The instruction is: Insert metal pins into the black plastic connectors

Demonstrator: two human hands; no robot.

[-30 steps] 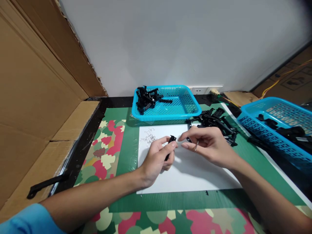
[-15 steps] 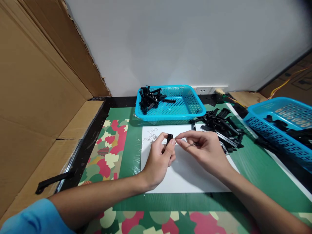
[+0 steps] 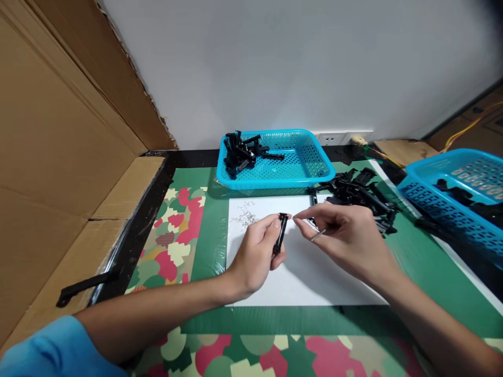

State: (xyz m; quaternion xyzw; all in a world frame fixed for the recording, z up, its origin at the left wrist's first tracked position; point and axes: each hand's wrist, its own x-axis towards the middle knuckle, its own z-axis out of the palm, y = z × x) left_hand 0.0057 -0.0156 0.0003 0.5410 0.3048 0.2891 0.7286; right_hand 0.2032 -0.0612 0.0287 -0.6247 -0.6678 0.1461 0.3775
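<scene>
My left hand is closed on a short black plastic bar, held upright above the white sheet. My right hand sits just to its right, thumb and forefinger pinched together close to the bar's top end; a thin metal pin sticks out between its fingers. A small heap of tiny wire pieces lies on the sheet's far left corner.
A blue basket with black parts stands behind the sheet. A loose pile of black bars lies to the right, beside a second blue basket. Cardboard walls rise on the left; a black bar lies there.
My left hand has turned the black bar so more of its length shows. My right hand's pinch has stayed near the bar's top, drawing slightly to the right.
</scene>
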